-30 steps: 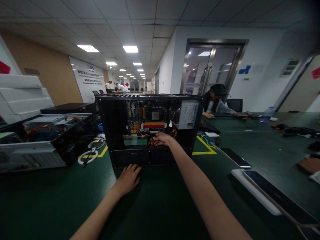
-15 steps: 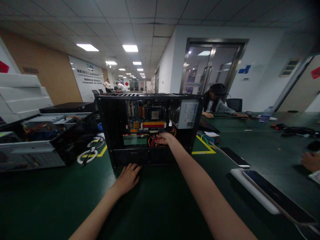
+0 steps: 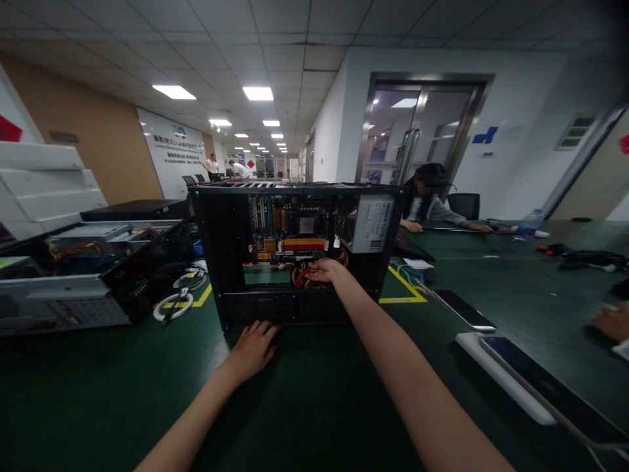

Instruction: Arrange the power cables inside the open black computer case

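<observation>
A black computer case (image 3: 209, 262) stands upright in front of me with its side open. Inside it I see a motherboard (image 3: 268, 219) with red and yellow memory slots, and a power supply (image 3: 372, 226) at upper right. My right hand (image 3: 324, 270) reaches into the lower part, its fingers closed round a bundle of red, yellow and black power cables (image 3: 299, 275). The fingertips are partly lost among the wires. My left hand (image 3: 255, 344) lies on the green table with fingers spread, the tips against the bottom edge of the case.
Another opened computer case (image 3: 73, 295) lies at left, near a coiled white cable (image 3: 173, 307). To the right are phones (image 3: 464, 309) and a white slab-like device (image 3: 501, 377). A person (image 3: 427, 203) sits across the table; another person's hand (image 3: 614, 320) shows at the right edge.
The view has shifted very slightly. My right hand stays at the cable bundle, and my left hand keeps its place by the case.
</observation>
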A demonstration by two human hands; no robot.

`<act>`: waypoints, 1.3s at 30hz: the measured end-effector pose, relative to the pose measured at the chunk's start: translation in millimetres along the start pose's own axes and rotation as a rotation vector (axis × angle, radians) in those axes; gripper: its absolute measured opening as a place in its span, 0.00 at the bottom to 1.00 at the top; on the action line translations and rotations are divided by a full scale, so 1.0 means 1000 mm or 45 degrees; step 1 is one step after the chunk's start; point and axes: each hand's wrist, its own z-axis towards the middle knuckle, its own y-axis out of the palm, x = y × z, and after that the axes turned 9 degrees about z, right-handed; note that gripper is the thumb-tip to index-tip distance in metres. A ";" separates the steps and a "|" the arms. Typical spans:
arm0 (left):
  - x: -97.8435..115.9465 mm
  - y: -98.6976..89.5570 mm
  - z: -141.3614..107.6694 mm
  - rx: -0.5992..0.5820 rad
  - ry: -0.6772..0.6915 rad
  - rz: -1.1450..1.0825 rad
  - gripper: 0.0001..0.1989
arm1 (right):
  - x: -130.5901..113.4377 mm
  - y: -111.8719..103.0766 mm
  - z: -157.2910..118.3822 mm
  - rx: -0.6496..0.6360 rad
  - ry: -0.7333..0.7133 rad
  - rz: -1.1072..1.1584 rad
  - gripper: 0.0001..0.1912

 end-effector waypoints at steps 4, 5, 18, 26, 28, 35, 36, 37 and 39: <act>0.000 0.000 0.000 0.015 0.006 0.010 0.21 | -0.001 -0.002 0.002 -0.027 0.009 -0.005 0.07; 0.000 0.001 0.000 0.017 0.006 0.009 0.21 | -0.001 -0.002 0.003 -0.024 0.017 -0.009 0.07; 0.000 0.000 0.000 -0.001 -0.008 -0.019 0.20 | -0.002 -0.004 0.011 -0.025 0.010 -0.021 0.07; -0.001 0.002 0.000 -0.026 -0.018 -0.025 0.21 | -0.002 -0.003 0.012 -0.032 -0.002 0.005 0.06; 0.000 0.001 0.000 -0.020 -0.013 -0.025 0.21 | -0.002 -0.002 0.012 -0.018 -0.017 0.007 0.05; 0.001 -0.002 0.000 -0.020 -0.007 -0.010 0.21 | -0.002 0.000 0.011 -0.007 -0.014 0.019 0.04; 0.001 -0.001 0.000 -0.013 -0.003 -0.002 0.21 | -0.002 -0.001 0.011 -0.006 -0.009 0.023 0.04; 0.001 0.000 0.000 -0.004 0.001 0.008 0.21 | -0.003 -0.001 0.012 -0.004 -0.002 0.027 0.04; 0.000 0.002 0.001 0.015 0.002 0.029 0.21 | -0.003 -0.002 0.012 -0.001 0.015 0.033 0.04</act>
